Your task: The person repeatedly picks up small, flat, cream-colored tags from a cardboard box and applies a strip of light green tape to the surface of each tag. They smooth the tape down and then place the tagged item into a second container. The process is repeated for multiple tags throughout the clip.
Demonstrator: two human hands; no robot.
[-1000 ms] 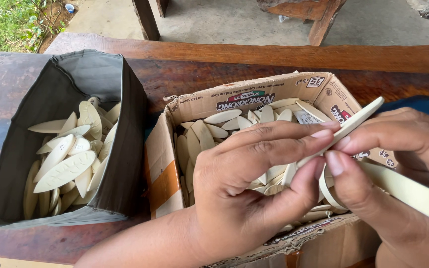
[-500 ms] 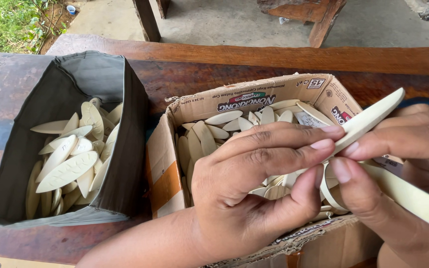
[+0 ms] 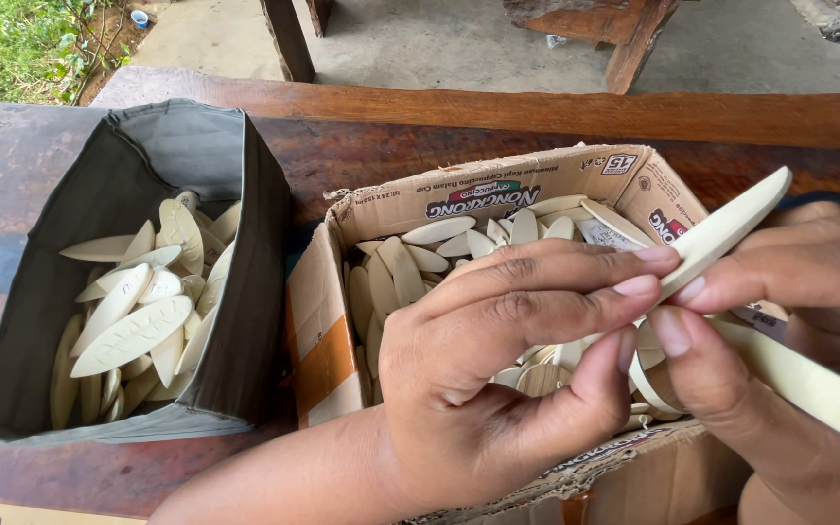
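My left hand (image 3: 498,369) and my right hand (image 3: 780,321) meet over an open cardboard box (image 3: 318,331). Both pinch one pale, leaf-shaped wooden piece (image 3: 731,228), which tilts up to the right. My right hand also carries a long pale strip (image 3: 809,384) that runs down to the right. A curl of thin strip (image 3: 648,374) hangs under my fingers. The box holds several similar pale leaf-shaped pieces (image 3: 439,233).
A dark fabric box (image 3: 245,292) at left holds several carved leaf pieces (image 3: 133,331) with vein lines. Both boxes stand on a dark wooden table (image 3: 537,117). Beyond it are concrete floor, wooden legs and a patch of grass.
The leaf piece between my fingers has risen and tilted further up to the right. My hands have stayed over the cardboard box.
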